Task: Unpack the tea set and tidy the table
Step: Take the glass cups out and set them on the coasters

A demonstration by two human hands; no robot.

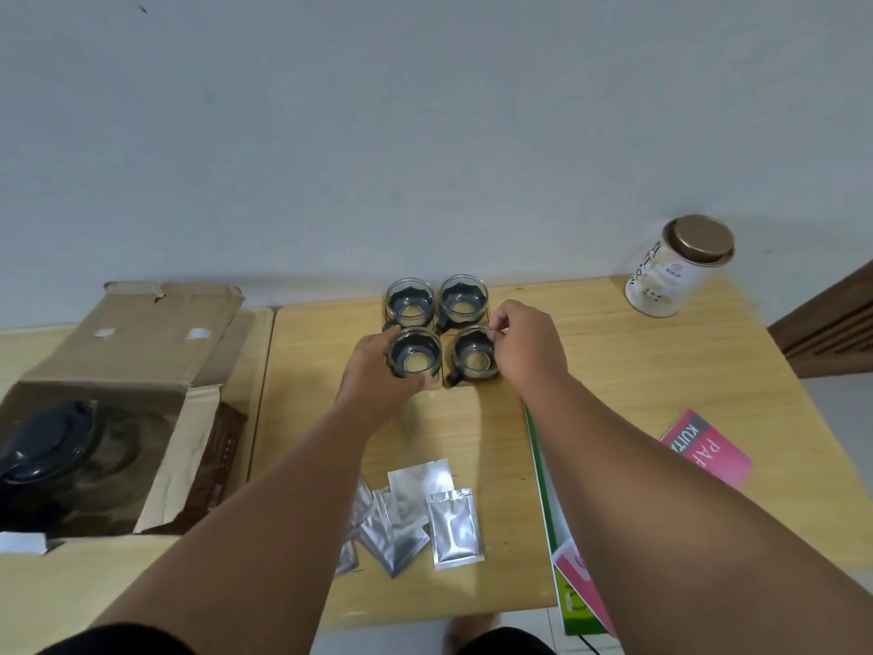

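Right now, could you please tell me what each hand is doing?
Left hand: closed around the near-left glass cup.
Right hand: fingertips pinching the rim of the near-right glass cup.

Silver sachets (452,527); pink leaflet (706,449); brown-lidded white tin (671,271).

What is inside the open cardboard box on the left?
The cardboard box holds a glass teapot with a dark lid. Brown packaging sits beside it. The box walls hide whatever lies beneath the teapot.
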